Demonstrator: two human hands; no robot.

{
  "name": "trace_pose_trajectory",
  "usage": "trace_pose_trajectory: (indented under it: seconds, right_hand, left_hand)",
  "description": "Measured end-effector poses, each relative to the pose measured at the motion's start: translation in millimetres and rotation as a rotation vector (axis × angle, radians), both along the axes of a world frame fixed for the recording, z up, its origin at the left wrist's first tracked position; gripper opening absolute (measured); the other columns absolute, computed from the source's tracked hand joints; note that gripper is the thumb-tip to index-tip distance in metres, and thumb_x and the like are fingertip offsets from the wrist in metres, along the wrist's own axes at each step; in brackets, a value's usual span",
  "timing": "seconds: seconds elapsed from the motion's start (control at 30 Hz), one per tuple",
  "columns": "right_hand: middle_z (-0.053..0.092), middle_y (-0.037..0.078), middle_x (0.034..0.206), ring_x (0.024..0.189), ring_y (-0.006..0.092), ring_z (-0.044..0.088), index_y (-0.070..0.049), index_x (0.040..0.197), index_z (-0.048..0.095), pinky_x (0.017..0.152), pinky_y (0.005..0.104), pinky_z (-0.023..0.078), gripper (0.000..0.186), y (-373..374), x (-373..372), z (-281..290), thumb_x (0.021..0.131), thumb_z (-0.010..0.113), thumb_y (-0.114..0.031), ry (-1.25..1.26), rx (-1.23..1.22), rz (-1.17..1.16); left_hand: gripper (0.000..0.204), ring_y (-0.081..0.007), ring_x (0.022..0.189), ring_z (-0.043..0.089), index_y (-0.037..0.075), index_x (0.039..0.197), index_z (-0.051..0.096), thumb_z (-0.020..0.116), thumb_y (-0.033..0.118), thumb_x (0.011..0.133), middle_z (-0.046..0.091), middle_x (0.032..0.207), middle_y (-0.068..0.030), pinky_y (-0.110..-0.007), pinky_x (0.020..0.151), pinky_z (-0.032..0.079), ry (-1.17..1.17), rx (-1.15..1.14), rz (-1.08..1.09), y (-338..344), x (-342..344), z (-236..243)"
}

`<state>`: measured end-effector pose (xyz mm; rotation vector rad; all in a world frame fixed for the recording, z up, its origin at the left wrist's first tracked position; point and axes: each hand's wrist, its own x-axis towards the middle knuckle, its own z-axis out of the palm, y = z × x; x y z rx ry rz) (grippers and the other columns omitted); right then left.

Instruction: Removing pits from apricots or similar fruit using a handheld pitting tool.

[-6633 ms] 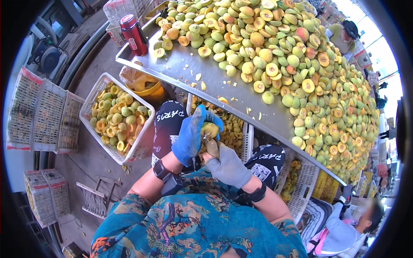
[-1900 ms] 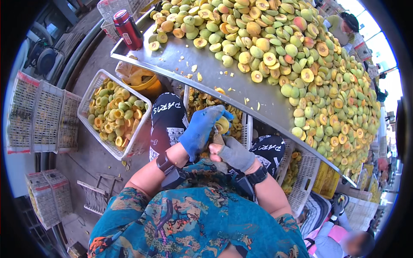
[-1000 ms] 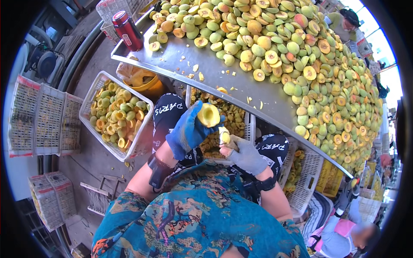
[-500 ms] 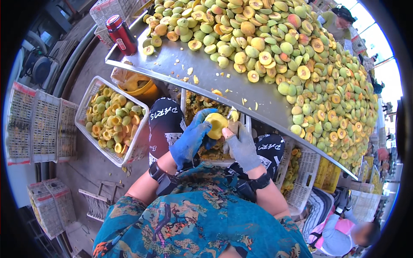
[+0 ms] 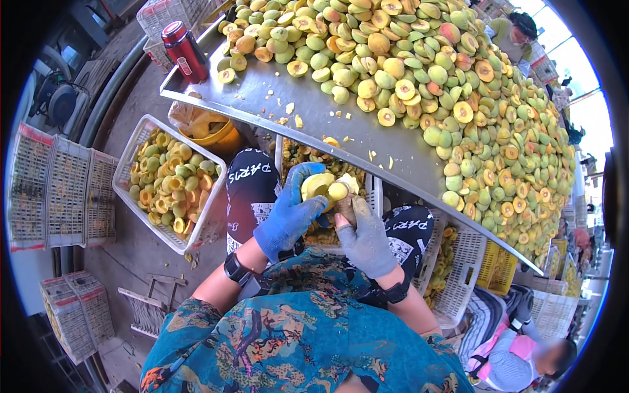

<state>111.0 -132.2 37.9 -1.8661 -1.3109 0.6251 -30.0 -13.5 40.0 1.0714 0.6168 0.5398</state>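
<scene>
My left hand [image 5: 288, 213], in a blue glove, is closed around a yellow peach half [image 5: 317, 184], its cut face turned up toward the right. My right hand [image 5: 368, 242], in a grey glove, grips a short pitting knife by its thick tan handle [image 5: 343, 207]. Pale yellow flesh [image 5: 339, 190] covers the tool's head, right beside the peach half, so the blade is hidden. Both hands are over a crate of peach scraps [image 5: 308, 157] between my knees. A large heap of cut peaches [image 5: 406, 72] covers much of the metal table [image 5: 282, 98] ahead.
A white crate of hollowed peach halves [image 5: 173, 183] stands left, near a yellow bucket [image 5: 213, 141]. A red flask [image 5: 186, 54] is on the table's left corner. More crates [image 5: 458, 281] stand right. Co-workers sit at lower right [image 5: 514, 354] and far right [image 5: 514, 36].
The left hand has tilted the peach half and drawn it slightly left. My right hand has turned the knife, and its head now sits beside the fruit under pale flesh.
</scene>
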Motion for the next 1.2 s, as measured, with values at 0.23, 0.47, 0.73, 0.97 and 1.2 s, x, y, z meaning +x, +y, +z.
trace_pose_trajectory:
  seconds: [0.23,0.47,0.73,0.97,1.2]
  right_hand:
    - [0.061,0.024,0.103,0.089,0.0437,0.062,0.0,0.118,0.051,0.074,0.0497,0.051,0.038,13.7,-8.9,-21.1,0.087,0.063,-0.02,-0.189,0.127,-0.043]
    - [0.059,0.014,0.113,0.078,0.0383,0.063,-0.012,0.121,0.053,0.068,0.0475,0.052,0.038,27.1,13.5,-30.3,0.086,0.061,-0.022,-0.345,-0.07,-0.073]
    - [0.06,0.011,0.106,0.094,0.0346,0.062,-0.017,0.107,0.059,0.082,0.0462,0.05,0.03,8.7,86.3,-33.0,0.079,0.066,-0.025,-0.45,-0.224,0.093]
    - [0.05,0.019,0.123,0.102,0.039,0.06,-0.018,0.121,0.054,0.087,0.0469,0.049,0.045,30.7,256.6,-41.2,0.08,0.067,-0.031,-0.529,-0.271,-0.543]
    - [0.044,0.018,0.135,0.111,0.0369,0.058,-0.019,0.136,0.043,0.087,0.0479,0.05,0.059,65.5,316.0,-63.0,0.082,0.065,-0.03,-0.619,-0.524,-0.612]
  left_hand:
    - [0.047,-0.018,0.101,0.05,0.003,0.12,0.044,0.062,-0.003,0.077,0.046,0.109,-0.0071,-0.029,0.089,0.044,0.141,0.392,0.182,-4.3,1.6,-14.5]
    - [0.042,-0.0156,0.082,0.06,0.01,0.119,0.041,0.054,-0.006,0.082,0.05,0.105,-0.0074,-0.027,0.056,0.056,-0.019,0.115,0.163,-2.9,-17.0,17.3]
    - [0.048,-0.0196,0.114,0.052,0.002,0.134,0.043,0.058,0.007,0.089,0.051,0.126,-0.0103,-0.031,0.096,0.045,0.394,0.734,0.755,103.7,-130.3,-13.3]
    - [0.067,-0.0347,0.137,0.033,0.003,0.142,0.039,0.068,0.026,0.086,0.038,0.145,-0.0232,-0.044,0.113,0.024,1.385,1.042,0.694,157.1,-225.0,-32.6]
    - [0.066,-0.0301,0.14,0.028,0.005,0.144,0.036,0.068,0.018,0.087,0.032,0.151,-0.0171,-0.04,0.114,0.023,1.087,1.05,0.699,117.4,-166.5,-33.9]
